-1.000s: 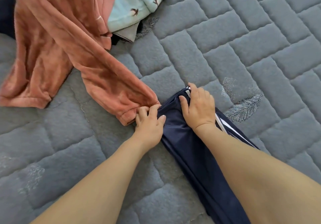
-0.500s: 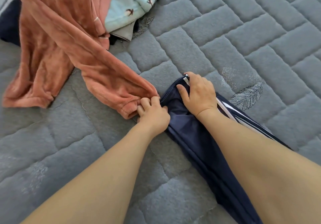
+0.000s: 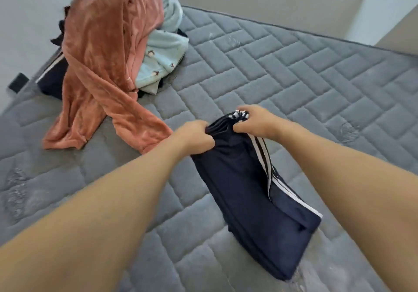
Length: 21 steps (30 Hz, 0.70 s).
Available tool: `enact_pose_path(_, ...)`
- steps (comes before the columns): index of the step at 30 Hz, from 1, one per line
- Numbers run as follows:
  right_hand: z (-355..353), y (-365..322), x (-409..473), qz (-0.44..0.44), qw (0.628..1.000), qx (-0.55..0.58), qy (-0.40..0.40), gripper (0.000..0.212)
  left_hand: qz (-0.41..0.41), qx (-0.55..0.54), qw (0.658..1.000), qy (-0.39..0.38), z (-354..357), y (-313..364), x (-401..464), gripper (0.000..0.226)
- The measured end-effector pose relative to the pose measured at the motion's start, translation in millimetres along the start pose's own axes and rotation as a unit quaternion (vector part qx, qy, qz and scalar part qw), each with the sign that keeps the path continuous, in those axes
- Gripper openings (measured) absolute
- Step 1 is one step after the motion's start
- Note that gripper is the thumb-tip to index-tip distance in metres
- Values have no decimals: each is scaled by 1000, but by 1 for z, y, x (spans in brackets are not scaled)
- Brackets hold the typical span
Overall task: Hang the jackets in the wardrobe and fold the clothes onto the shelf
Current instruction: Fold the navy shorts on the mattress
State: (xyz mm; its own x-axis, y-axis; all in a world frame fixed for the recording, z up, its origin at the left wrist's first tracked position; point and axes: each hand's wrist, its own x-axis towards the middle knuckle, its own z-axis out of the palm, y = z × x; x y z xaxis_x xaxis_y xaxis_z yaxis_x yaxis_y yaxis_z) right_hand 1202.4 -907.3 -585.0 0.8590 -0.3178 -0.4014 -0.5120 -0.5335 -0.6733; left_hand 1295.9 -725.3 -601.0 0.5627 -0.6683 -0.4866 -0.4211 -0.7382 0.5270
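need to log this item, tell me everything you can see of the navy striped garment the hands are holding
The navy garment is dark blue, smooth, sporty-looking fabric with white stripes down one side edge. It is folded into a long narrow band that lies on the grey quilted mattress, running from the hands toward the camera. Its far end is bunched and seems slightly lifted: the left hand grips one corner, the right hand grips the striped corner. The near end looks doubled over. Whether it is trousers or a top cannot be told.

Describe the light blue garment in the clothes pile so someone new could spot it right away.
Start at the grey quilted mattress and find the heap of clothes at its far left corner. The light blue garment lies on the heap's right side, against the big rust-orange fleece. It alone is pale mint blue with small dark printed motifs.
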Motion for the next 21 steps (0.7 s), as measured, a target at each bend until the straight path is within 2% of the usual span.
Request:
enact_pose_path(3, -80, -49, -35, -78, 991, -65, 86, 19, 76, 81, 985, 134, -73, 65, -19, 26)
enact_pose_path(6, -131, -89, -79, -154, 969, -147, 124, 22, 133, 167, 953, 214, -118, 115, -62, 17)
enact_pose_path(10, -151, -100, -126, -222, 929, -264, 136, 25, 184, 289, 899, 271, -133, 149, -113, 20)
enact_pose_path(13, -124, -72, -149, -258, 911, -289, 145, 23, 203, 345, 875, 275, -98, 146, -127, 19)
enact_pose_path(15, -84, -32, -162, -222, 929, -267, 130, 25, 174, 343, 897, 217, -46, 132, -131, 28)
enact_pose_path(16, -57, -8, -169, -184, 943, -261, 95, 27, 142, 337, 918, 151, -12, 123, -136, 29)
enact_pose_path(18, 12, 41, -188, -95, 960, -259, -50, 30, 59, 326, 943, -45, 62, 98, -148, 33)
enact_pose_path(20, 85, 82, -212, -7, 943, -247, -224, 32, -24, 291, 927, -237, 129, 71, -163, 41)
enact_pose_path(21, 115, 98, -224, 31, 925, -244, -291, 33, -59, 271, 912, -303, 155, 58, -170, 47)
